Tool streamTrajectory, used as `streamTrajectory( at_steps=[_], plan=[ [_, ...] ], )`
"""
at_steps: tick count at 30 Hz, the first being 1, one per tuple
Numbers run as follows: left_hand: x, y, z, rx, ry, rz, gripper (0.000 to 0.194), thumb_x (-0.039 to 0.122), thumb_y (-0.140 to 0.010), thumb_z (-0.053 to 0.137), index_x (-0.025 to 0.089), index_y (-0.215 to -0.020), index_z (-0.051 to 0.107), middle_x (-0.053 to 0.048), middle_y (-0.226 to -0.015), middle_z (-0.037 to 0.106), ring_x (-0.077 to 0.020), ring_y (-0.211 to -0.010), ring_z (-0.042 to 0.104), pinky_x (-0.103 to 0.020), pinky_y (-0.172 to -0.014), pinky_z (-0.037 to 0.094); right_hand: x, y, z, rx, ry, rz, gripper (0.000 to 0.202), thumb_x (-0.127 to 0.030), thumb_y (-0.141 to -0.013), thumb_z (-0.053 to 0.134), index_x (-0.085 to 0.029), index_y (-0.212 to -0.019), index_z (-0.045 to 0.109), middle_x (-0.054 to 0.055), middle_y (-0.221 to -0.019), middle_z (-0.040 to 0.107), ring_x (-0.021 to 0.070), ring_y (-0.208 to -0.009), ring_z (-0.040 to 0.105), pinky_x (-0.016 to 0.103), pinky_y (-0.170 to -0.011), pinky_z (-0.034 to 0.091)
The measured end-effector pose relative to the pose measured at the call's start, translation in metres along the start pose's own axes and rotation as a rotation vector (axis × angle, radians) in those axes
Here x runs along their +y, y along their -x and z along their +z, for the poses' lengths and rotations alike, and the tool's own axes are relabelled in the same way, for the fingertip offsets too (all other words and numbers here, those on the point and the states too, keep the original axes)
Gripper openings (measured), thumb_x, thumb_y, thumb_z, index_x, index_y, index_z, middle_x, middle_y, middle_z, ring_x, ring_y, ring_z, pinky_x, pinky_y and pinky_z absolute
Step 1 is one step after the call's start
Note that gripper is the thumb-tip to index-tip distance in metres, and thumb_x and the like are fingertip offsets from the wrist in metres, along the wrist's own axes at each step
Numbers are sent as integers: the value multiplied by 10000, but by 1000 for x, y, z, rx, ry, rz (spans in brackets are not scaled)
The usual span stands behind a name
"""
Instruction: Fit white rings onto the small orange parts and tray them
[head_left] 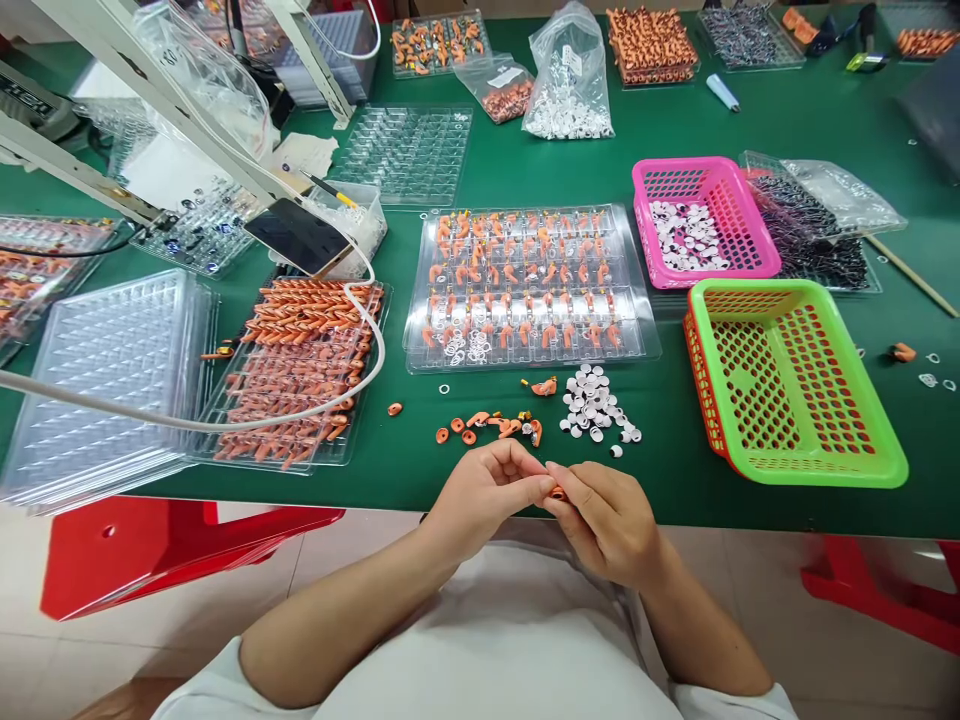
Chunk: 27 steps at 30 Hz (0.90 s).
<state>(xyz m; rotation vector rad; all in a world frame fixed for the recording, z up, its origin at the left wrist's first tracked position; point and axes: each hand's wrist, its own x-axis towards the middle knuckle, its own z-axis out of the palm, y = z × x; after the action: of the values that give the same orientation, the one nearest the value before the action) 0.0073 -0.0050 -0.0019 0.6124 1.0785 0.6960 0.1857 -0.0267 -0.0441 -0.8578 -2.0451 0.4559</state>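
Observation:
My left hand (pixel 495 490) and my right hand (pixel 607 515) meet at the table's near edge, fingertips pinched together on a small orange part (pixel 558 493). Fingers cover most of that part, so its full shape is hidden. Just beyond my left hand lie loose orange pieces (pixel 504 425), some curved with yellow tips, and a few orange ring-like pieces (pixel 442 436). A curved orange piece (pixel 544 387) rests a little farther off. To its right spreads a pile of small white discs (pixel 592 400). Behind them is a clear tray (pixel 525 350) holding rows of curved orange pieces.
At right stand a green basket (pixel 862 440) and a pink basket (pixel 645 270) with white pieces inside. Clear trays (pixel 105 350) are stacked at left beside a tray of orange parts (pixel 292 380). A white cable (pixel 187 422) crosses there; a phone (pixel 296 235) is mounted above the table.

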Motion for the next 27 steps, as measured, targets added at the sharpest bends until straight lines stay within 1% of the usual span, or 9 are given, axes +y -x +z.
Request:
streamTrajectory(
  at_steps=[3,6,7,9,11,12,15,17,27],
  plan=[
    [0,0,0,-22,20,-6,226,257,-729,806,134,-731,617,1,-675,700,-104,-655,653,-219,-673,514,1,3,2,42,14,-22,517,-57,-861,593,-96,-1362,474,107,-834,695,182,-671,622,301,-543,517],
    [-1,1,-1,-76,57,-13,236,242,-729,807,144,-804,605,3,-720,702,-106,-680,657,-237,-705,525,1,4,3,81,44,-27,497,-63,-877,573,-91,-1363,471,119,-873,706,184,-694,640,301,-559,531],
    [-2,2,-1,-99,66,-15,266,221,-714,818,154,-860,606,-1,-751,710,-117,-710,666,-250,-721,531,1,5,3,90,57,-22,485,-70,-885,567,-90,-1361,474,123,-894,709,187,-723,653,301,-577,542],
    [-3,5,-1,-130,53,-1,404,169,-672,841,183,-1002,607,-13,-824,725,-146,-778,679,-280,-744,546,1,5,3,104,85,-1,455,-90,-896,570,-93,-1343,490,121,-916,714,188,-771,672,294,-607,559],
    [-5,8,0,-129,-10,50,499,140,-655,846,204,-1095,618,-25,-878,728,-165,-823,680,-299,-762,555,0,6,4,120,114,19,409,-108,-900,579,-96,-1304,521,113,-900,713,183,-774,675,285,-615,564],
    [-6,10,1,-118,-51,87,481,140,-665,839,204,-1098,639,-29,-890,726,-166,-830,678,-301,-774,555,-1,6,4,126,126,24,380,-112,-901,578,-98,-1279,536,109,-884,710,180,-760,672,282,-610,562],
    [-10,12,4,-74,-134,189,321,158,-706,813,195,-1008,711,-28,-886,723,-156,-850,673,-279,-817,543,-3,5,4,119,142,21,316,-116,-915,539,-101,-1231,555,105,-848,701,185,-737,664,290,-608,557],
    [-12,12,6,-52,-134,216,276,162,-712,811,201,-972,729,-23,-875,728,-150,-851,675,-262,-819,540,-4,4,5,113,139,11,310,-125,-922,517,-100,-1229,551,105,-832,695,191,-722,657,300,-601,554],
    [-15,10,3,-74,-34,188,290,167,-711,819,224,-982,734,-17,-875,706,-134,-817,662,-248,-780,553,-6,4,8,124,82,21,366,-124,-912,525,-117,-1279,521,103,-847,677,186,-689,623,306,-572,529]
  ],
)
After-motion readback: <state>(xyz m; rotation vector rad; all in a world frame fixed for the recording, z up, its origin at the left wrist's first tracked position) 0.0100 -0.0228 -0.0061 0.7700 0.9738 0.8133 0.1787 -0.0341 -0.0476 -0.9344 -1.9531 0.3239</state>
